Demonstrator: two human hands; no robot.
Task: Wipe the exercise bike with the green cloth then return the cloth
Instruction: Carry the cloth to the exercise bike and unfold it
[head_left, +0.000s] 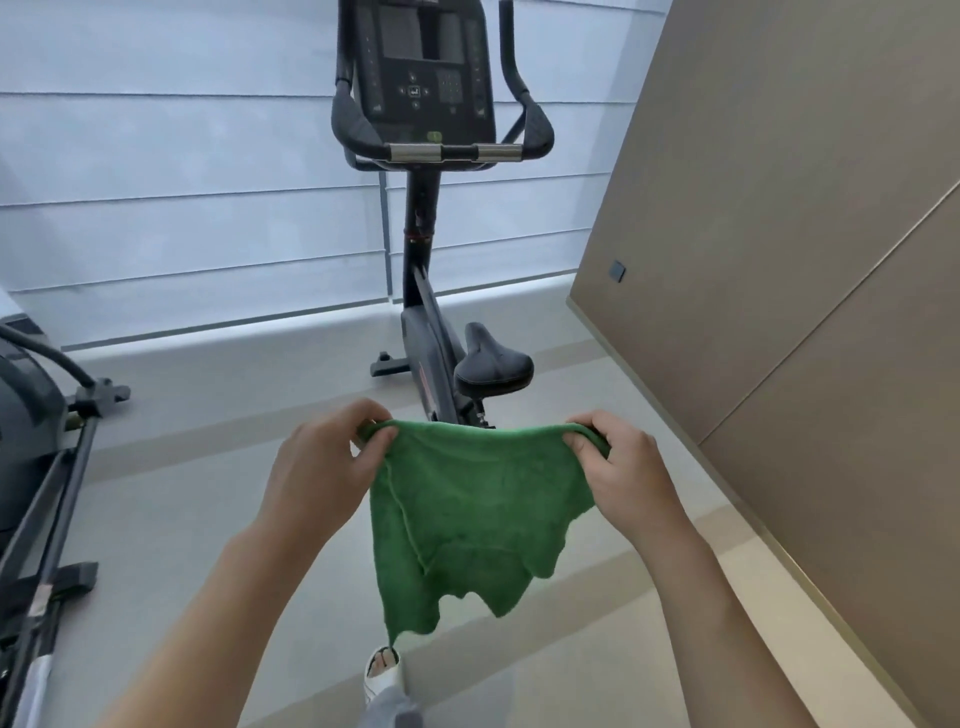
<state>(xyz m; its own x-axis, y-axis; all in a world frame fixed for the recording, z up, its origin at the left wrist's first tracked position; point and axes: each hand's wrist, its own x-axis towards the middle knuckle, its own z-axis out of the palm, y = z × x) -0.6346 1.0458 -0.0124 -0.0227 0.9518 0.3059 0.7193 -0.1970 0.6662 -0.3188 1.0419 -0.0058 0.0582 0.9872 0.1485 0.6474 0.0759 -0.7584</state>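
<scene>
Person, head-camera view. Both forearms are bare from the lower frame edge up to the wrists; no sleeve, cuff, watch, bracelet or ring shows on either. Left hand (324, 462) and right hand (626, 467): ungloved, nails short, fingers (371, 449) free of markings. Well below the fingers, at the bottom of the frame, one foot (383, 670) wears a white open-toed sandal with straps across the top, toes exposed. Below it, a trouser leg (387, 709) in grey-blue fabric, blurred; its cut cannot be told.
</scene>
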